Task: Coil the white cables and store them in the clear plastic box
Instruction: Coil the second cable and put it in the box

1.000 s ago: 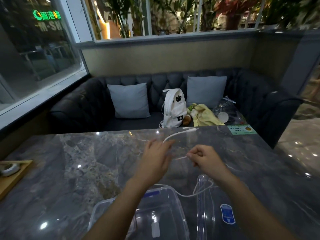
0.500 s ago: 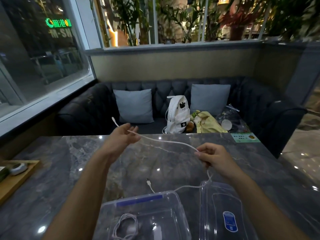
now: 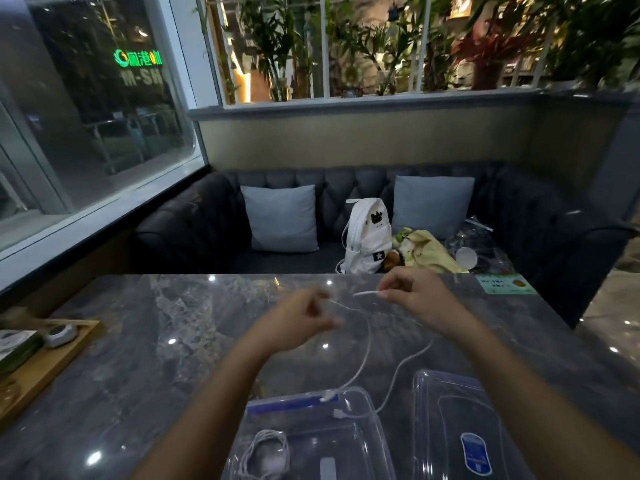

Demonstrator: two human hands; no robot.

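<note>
the left hand has swung back in beside the right hand; both pinch the white cable, whose ends now trail into the clear plastic box.

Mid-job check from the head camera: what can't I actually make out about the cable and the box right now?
- Left hand: motion-blurred, so its grip on the white cable is unclear.
- Cable connectors at the clear plastic box rim: too small to tell the type.
- Box's near side and the coiled cable inside: cut off by the bottom edge.
- Lid label: too small to read.
</note>
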